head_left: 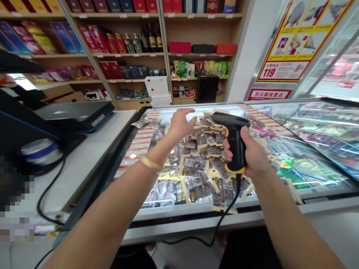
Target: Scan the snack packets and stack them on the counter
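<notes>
My right hand [254, 153] is wrapped round the grip of a black and yellow barcode scanner [237, 144], whose head points to the left. Its cord hangs down past the counter's front edge. My left hand [183, 121], with a gold bangle [150, 163] on the wrist, hovers over the far side of a heap of small packets [198, 183]. The thumb and fingers are apart, and nothing shows between them. These clear packets with tan edges and dark contents lie scattered on the glass top of a display freezer [134, 151].
A white counter [94, 158] with a black flat-topped device [74, 114] stands at the left. Behind the freezer, shelves [129, 56] hold boxes, bottles and bags. A white box stack [157, 89] and a black box [206, 89] stand before them.
</notes>
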`<state>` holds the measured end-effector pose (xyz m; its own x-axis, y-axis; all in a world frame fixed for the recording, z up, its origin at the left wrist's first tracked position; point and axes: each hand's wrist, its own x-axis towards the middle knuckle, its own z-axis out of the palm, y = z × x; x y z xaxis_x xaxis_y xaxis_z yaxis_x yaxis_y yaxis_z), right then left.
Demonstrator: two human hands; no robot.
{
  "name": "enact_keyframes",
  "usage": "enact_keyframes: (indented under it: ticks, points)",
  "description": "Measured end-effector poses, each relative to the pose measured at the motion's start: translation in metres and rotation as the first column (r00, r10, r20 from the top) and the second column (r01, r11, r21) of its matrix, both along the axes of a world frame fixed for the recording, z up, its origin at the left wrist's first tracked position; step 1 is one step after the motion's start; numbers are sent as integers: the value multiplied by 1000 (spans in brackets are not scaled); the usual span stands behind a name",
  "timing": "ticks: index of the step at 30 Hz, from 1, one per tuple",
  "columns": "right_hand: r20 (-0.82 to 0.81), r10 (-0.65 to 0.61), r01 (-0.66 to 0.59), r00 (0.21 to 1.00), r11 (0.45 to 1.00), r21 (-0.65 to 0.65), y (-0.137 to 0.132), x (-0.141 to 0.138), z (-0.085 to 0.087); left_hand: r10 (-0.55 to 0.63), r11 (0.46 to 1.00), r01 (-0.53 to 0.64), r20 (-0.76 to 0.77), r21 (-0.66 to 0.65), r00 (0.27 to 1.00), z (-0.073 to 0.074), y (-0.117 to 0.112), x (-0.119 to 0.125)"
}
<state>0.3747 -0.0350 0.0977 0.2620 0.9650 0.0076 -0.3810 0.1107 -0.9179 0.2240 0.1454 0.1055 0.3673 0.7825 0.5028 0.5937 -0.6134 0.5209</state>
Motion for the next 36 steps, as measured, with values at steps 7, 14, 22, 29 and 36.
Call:
enact_keyframes:
  ticks: [7, 14, 22, 29, 36]
  points:
    - [54, 218, -217, 974, 976, -21, 51, -68, -2, 206, 978, -206, -16, -35, 978, -16, 43, -103]
    - [136, 227, -200, 964, 962, -184, 105, -120, 4, 373, 903, -399, -175, -155, 911, -39, 99, -150]
    - [190, 230, -171, 955, 944, -282, 162, -133, -6, 244, 870, -424, -526, -253, 815, -67, 149, -132]
    - [181, 242, -177, 953, 932, -317, 161, -135, -13, 81, 896, -339, -646, -286, 759, -70, 141, -134]
    - [126, 275, -235, 953, 935, -267, 121, -134, -16, 33, 918, -296, -692, -265, 721, -63, 64, -154]
